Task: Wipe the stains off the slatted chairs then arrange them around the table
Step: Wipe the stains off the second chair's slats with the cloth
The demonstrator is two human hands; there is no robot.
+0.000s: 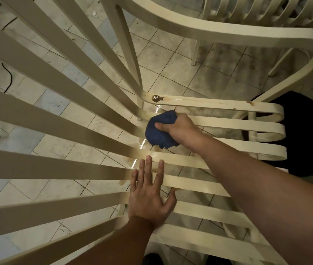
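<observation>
Gripping: right hand (180, 129) clenches one blue cloth (158, 129) on the seat slats.
Left hand (150, 196): flat, fingers spread.
Slatted chairs: two, near one (228, 127) stained, second (257, 10) behind.

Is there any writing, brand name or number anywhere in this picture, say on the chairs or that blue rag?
None. The chair slats carry only brown stains, no lettering. The blue rag bunched in the right hand shows no label. The floor tiles are bare of text. The left hand rests flat on the slats.
</observation>
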